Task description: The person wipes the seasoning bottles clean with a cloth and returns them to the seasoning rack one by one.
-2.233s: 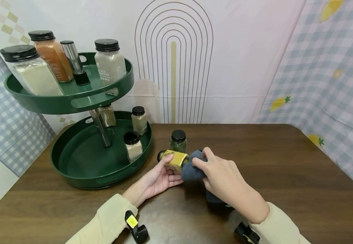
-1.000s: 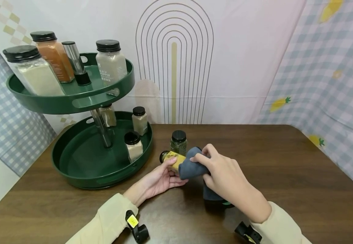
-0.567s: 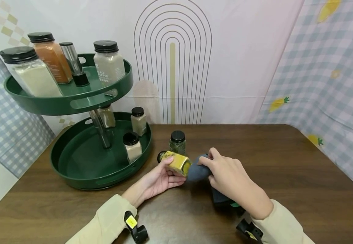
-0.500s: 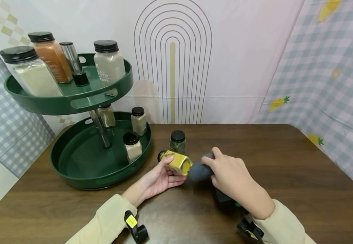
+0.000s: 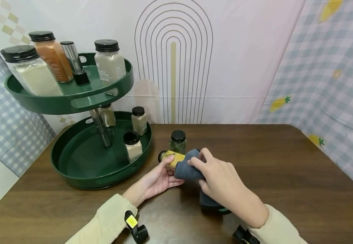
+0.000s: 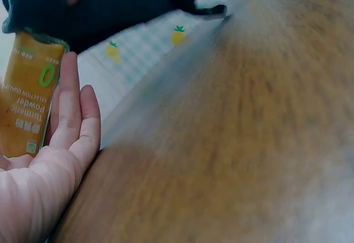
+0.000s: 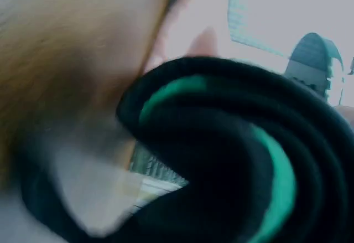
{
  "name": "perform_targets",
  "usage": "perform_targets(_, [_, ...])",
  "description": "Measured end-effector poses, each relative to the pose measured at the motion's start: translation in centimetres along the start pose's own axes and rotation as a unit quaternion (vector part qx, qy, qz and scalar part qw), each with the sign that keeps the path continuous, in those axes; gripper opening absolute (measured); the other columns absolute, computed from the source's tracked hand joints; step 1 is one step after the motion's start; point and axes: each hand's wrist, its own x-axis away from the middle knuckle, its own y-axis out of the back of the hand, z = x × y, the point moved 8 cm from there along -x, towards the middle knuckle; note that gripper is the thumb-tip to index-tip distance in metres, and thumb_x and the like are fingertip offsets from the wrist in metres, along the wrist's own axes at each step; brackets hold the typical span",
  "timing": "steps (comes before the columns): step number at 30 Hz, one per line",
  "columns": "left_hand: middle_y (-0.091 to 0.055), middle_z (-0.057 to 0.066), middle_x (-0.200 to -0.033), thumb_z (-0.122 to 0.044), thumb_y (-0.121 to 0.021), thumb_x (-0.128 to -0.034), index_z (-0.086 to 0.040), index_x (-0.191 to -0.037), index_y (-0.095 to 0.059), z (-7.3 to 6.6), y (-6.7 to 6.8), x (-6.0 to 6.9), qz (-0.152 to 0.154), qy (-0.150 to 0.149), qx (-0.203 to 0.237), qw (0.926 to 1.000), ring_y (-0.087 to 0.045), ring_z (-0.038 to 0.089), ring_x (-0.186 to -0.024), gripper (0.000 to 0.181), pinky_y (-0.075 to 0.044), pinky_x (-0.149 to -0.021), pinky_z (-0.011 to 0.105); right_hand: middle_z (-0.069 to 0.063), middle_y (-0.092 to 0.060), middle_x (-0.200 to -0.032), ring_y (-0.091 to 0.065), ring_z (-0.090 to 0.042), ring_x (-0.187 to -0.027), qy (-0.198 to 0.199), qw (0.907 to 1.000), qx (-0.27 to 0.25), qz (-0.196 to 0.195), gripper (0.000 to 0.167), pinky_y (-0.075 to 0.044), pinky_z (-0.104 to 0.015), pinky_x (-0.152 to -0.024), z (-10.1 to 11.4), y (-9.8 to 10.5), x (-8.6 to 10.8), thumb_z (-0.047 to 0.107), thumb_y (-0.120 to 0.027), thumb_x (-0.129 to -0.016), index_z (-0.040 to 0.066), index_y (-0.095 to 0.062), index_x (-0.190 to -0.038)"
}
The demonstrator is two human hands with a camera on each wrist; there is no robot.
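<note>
In the head view my left hand [image 5: 159, 181] holds a small jar of yellow powder [image 5: 175, 158] tilted on its side, black lid to the left. The left wrist view shows its label [image 6: 27, 104], "Turmeric Powder". My right hand [image 5: 223, 179] grips a dark blue-grey cloth [image 5: 189, 168] between thumb and fingers. The cloth covers the jar's bottom end. Its loose part [image 5: 208, 198] hangs below the right hand, and a green-striped edge of the cloth [image 7: 282, 176] fills much of the right wrist view. A black-lidded jar of green herbs [image 5: 178, 142] stands just behind the turmeric jar.
To the left stands a green two-tier tray rack [image 5: 103, 184]. Its upper tray [image 5: 51, 104] bears large jars, including orange [image 5: 54, 59] and black pepper [image 5: 110, 66] ones. Small jars, one cream-coloured [image 5: 133, 150], stand on the lower tier. The wooden table [image 5: 286, 169] extends rightward.
Half a second ago the cloth was to the right, leaving the jar's bottom exposed. My right hand has brought it left over that end again. The left hand has stayed nearly still.
</note>
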Motion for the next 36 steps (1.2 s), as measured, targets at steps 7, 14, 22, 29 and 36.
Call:
perform_targets(7, [-0.056,0.006,-0.104,-0.045,-0.036,-0.0967,0.000,-0.128,-0.033,0.0,0.1,-0.1,-0.001,-0.008,-0.007,0.9999,-0.061,0.017,-0.098,0.055,-0.048,-0.090,0.031,-0.005,-0.045,-0.088,-0.045,-0.013,-0.050,-0.010,0.9974,0.062,0.034,0.033,-0.030,-0.024,-0.038,-0.2,-1.1,0.3,0.008,-0.073,-0.067,0.021,-0.058,-0.092])
perform_targets(14, [-0.056,0.009,-0.107,-0.046,-0.037,-0.0962,0.002,-0.131,-0.028,0.0,0.2,-0.1,-0.001,-0.009,0.001,1.0000,-0.062,0.018,-0.096,0.060,-0.048,-0.091,0.031,-0.010,-0.050,-0.092,-0.052,-0.019,-0.054,-0.069,0.9897,0.108,0.064,0.028,-0.035,-0.031,-0.037,-2.3,-1.2,0.3,0.009,-0.071,-0.071,0.020,-0.062,-0.096])
perform_targets(22, [-0.059,0.009,-0.106,-0.043,-0.035,-0.0976,0.000,-0.128,-0.033,0.2,-0.1,0.0,0.010,-0.004,-0.005,0.9999,-0.063,0.018,-0.095,0.053,-0.049,-0.089,0.030,-0.008,-0.052,-0.099,-0.051,-0.015,-0.057,-0.079,0.9962,0.026,-0.026,0.043,-0.035,-0.027,-0.041,-3.0,1.8,0.2,0.002,-0.069,-0.071,0.019,-0.064,-0.110])
perform_targets(29, [-0.061,0.008,-0.103,-0.043,-0.037,-0.0972,-0.002,-0.125,-0.036,0.1,-0.1,0.0,0.009,-0.005,-0.011,0.9999,-0.064,0.018,-0.095,0.050,-0.049,-0.090,0.031,-0.004,-0.052,-0.097,-0.050,-0.012,-0.057,-0.030,0.9992,0.006,-0.024,0.041,-0.035,-0.023,-0.042,-1.8,0.5,-0.1,0.001,-0.068,-0.070,0.021,-0.066,-0.105])
perform_targets(36, [-0.056,0.009,-0.104,-0.043,-0.033,-0.0974,0.001,-0.128,-0.031,-0.1,0.0,0.1,0.007,-0.008,-0.001,0.9999,-0.062,0.018,-0.094,0.054,-0.049,-0.088,0.030,-0.006,-0.048,-0.090,-0.043,-0.012,-0.052,-0.038,0.9981,0.047,0.006,0.032,-0.030,-0.024,-0.039,-2.1,-0.4,0.0,0.003,-0.070,-0.069,0.020,-0.060,-0.095])
